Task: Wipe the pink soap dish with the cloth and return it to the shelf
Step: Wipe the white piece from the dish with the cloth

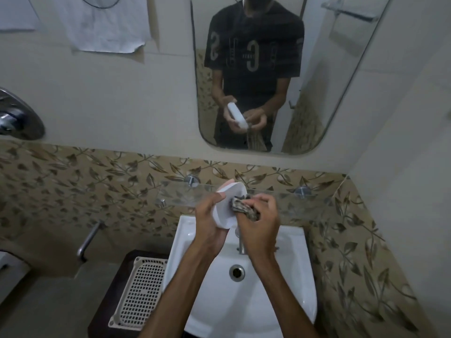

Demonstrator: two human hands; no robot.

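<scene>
My left hand [209, 217] grips the pale pink soap dish [228, 206], which looks almost white here, and holds it tilted on edge above the sink. My right hand [260, 215] holds a bunched, dark patterned cloth [244, 207] pressed against the dish's inner face. A glass shelf [280, 195] runs along the wall just behind both hands, on round metal mounts. The mirror shows the same grip from the front.
A white sink [280, 289] with its drain [236, 272] lies below the hands, and the tap [242, 245] is partly hidden by them. A white perforated basket [140, 289] sits on a dark stand to the left. The mirror [341, 69] hangs above the shelf.
</scene>
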